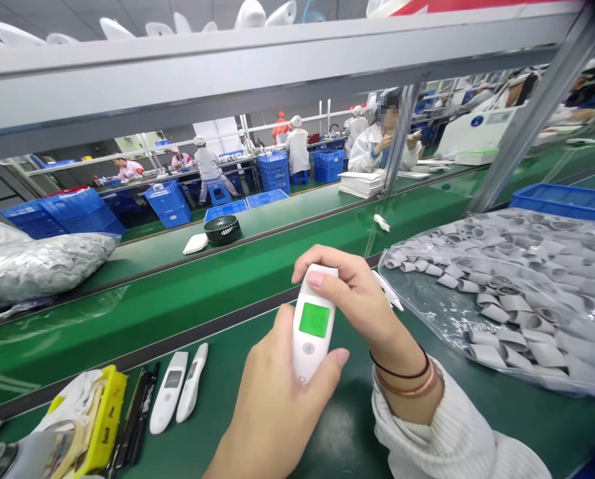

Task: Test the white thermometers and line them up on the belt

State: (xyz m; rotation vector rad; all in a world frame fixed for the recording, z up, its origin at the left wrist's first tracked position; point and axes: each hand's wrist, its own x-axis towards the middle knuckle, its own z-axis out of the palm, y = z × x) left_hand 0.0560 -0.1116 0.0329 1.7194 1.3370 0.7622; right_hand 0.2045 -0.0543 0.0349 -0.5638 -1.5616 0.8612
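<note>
A white handheld thermometer [313, 327] with a lit green screen stands upright in front of me. My left hand [272, 406] grips its lower body, thumb lying across the bottom. My right hand [357, 293] curls over its top end, fingertips pinching the tip. Two more white thermometers [178, 392] lie side by side on the green bench to the left.
A clear bag of several grey caps [517, 293] lies at the right, before a blue crate [562, 199]. A yellow tool holder [102, 419] and black pens sit bottom left. A small black fan [222, 229] rests on the green conveyor. Workers in white stand beyond.
</note>
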